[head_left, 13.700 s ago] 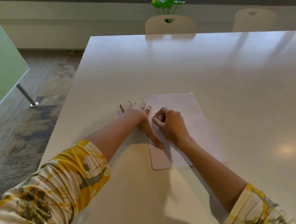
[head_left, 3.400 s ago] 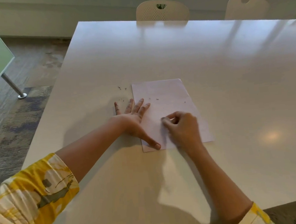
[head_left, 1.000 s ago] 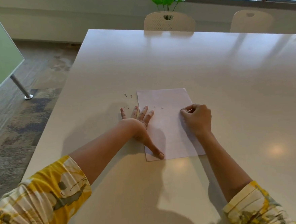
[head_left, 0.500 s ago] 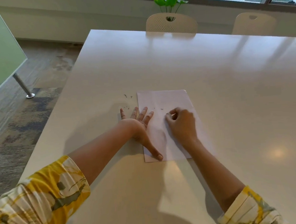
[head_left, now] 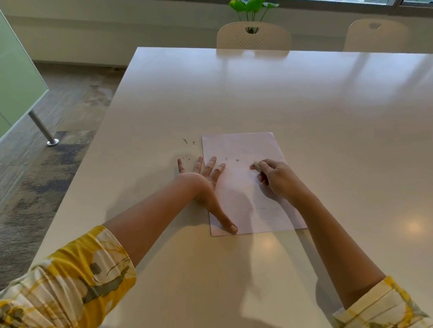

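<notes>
A white sheet of paper [head_left: 245, 149] lies flat on the pale table [head_left: 308, 101]. My left hand [head_left: 203, 180] presses flat on the sheet's left edge, fingers spread, thumb reaching down to the near left corner. My right hand [head_left: 275, 177] rests on the sheet's right half with curled fingers pinching a small pale eraser [head_left: 256, 165], its tip against the paper. Several tiny dark crumbs [head_left: 237, 159] lie on the sheet above my hands, and more crumbs [head_left: 188, 141] lie on the table past the sheet's far left corner.
Two cream chairs [head_left: 252, 37] [head_left: 375, 33] stand at the table's far edge, with a green plant [head_left: 251, 6] behind them under the window. The table's left edge drops to carpeted floor, where a green panel on a metal leg [head_left: 41, 127] stands.
My right hand has slid back and forth across the paper, right, then left, and now right and up again. My left hand has kept pressing the sheet. Crumbs have appeared since the earliest frame.
</notes>
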`<state>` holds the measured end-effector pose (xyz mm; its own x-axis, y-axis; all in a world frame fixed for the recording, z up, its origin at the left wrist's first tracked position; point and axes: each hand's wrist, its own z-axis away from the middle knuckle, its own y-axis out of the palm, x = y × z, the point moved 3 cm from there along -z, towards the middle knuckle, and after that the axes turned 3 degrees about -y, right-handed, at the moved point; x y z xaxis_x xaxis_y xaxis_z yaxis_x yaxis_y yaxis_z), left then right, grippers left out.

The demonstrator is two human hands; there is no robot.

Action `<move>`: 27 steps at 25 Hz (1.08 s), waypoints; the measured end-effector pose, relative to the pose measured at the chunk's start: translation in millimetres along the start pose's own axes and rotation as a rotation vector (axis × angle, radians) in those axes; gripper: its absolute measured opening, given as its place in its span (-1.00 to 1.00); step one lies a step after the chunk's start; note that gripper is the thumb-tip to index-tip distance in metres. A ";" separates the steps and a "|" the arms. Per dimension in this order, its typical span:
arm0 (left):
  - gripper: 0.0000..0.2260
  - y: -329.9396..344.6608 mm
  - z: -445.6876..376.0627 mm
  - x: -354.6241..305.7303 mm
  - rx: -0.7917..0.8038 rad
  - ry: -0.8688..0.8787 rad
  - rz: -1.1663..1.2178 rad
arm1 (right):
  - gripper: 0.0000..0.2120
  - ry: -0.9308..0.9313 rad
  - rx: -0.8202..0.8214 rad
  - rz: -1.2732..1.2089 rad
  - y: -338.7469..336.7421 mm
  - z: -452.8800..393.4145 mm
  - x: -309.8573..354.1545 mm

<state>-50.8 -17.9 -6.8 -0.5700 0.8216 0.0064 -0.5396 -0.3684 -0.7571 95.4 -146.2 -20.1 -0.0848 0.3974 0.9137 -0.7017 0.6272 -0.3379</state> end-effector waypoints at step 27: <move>0.46 -4.8 0.2 -6.6 -0.033 -0.073 -0.084 | -0.93 -0.294 0.076 0.384 -24.2 -4.5 15.3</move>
<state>-44.6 -21.7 -3.1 -0.5675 0.8149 0.1175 -0.5674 -0.2836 -0.7731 114.3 -152.3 1.0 -0.5357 0.3776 0.7552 -0.6297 0.4173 -0.6553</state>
